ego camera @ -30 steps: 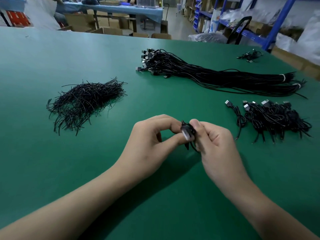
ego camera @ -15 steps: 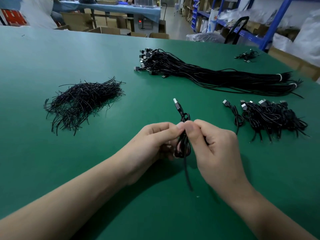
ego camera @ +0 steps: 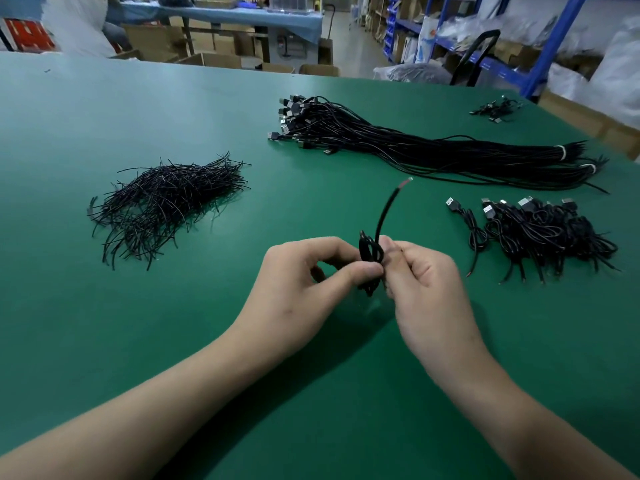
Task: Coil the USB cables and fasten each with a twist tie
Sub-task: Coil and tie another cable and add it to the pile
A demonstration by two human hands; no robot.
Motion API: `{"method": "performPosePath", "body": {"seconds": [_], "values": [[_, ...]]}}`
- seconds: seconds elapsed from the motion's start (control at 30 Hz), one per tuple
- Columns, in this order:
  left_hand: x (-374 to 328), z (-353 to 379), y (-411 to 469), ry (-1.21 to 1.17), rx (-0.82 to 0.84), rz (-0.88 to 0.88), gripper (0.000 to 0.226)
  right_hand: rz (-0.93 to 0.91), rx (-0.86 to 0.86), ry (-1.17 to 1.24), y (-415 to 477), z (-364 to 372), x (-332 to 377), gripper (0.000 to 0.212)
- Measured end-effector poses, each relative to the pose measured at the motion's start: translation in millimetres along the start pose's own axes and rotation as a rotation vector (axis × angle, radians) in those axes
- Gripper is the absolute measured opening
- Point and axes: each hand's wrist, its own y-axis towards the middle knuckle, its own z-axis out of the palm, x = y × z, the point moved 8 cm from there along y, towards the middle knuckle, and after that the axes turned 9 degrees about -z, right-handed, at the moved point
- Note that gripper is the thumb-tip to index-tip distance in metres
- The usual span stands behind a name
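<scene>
Tail swung up (bare tip); coiled cable pinched between left hand, right hand fingers.

On the table: tie pile left, cable bundle behind, coiled cables right; perhaps another clump beyond

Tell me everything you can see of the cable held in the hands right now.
The cable is thin, black and rubbery-looking, folded into a small coil held upright above the green table. The left hand pinches it between thumb and forefinger; the right hand pinches it from the other side. One free end curves up and right to a stripped, pale tip. A loop pokes out below the fingers. No plug shows.
</scene>
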Motion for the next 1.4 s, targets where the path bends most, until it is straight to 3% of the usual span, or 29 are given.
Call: {"method": "performPosePath", "body": {"seconds": [0.13, 0.27, 0.37, 0.47, 0.57, 0.63, 0.73, 0.8, 0.93, 1.03, 1.13, 1.4], "values": [[-3, 8, 2, -0.185, 0.136, -0.058, 0.03, -0.19, -0.023, -0.177, 0, -7, 18, 0.048], [7, 21, 0, -0.423, 0.331, -0.252, 0.04, -0.331, -0.033, -0.301, -2, -11, 32, 0.048], [11, 33, -9, -0.642, 0.51, -0.462, 0.03, -0.47, -0.028, -0.4, -4, -11, 45, 0.045], [11, 34, -10, -0.73, 0.531, -0.514, 0.021, -0.473, -0.045, -0.368, -6, -11, 46, 0.044], [9, 16, -1, -0.564, 0.297, -0.315, 0.017, -0.243, -0.038, -0.101, 1, -10, 22, 0.055], [-1, -1, 0, -0.22, 0.094, -0.067, 0.023, -0.065, -0.065, 0.044, 4, -11, 5, 0.06], [-18, -6, -5, 0.212, -0.068, 0.202, 0.032, 0.124, -0.072, 0.203, 1, -6, -15, 0.052], [-21, -7, -5, 0.255, -0.109, 0.244, 0.023, 0.172, -0.041, 0.248, -2, 1, -20, 0.047], [-21, -10, -2, 0.302, -0.137, 0.276, 0.021, 0.102, 0.01, 0.137, -2, 6, -7, 0.059], [-18, -6, -2, 0.235, -0.066, 0.228, 0.019, -0.027, 0.005, -0.014, -1, -1, 7, 0.055], [-12, 3, -1, 0.021, 0.066, 0.081, 0.027, -0.136, 0.011, -0.106, -2, -4, 18, 0.052], [5, 27, -4, -0.445, 0.434, -0.246, 0.042, -0.284, 0.056, -0.198, -2, -6, 31, 0.057]]}}
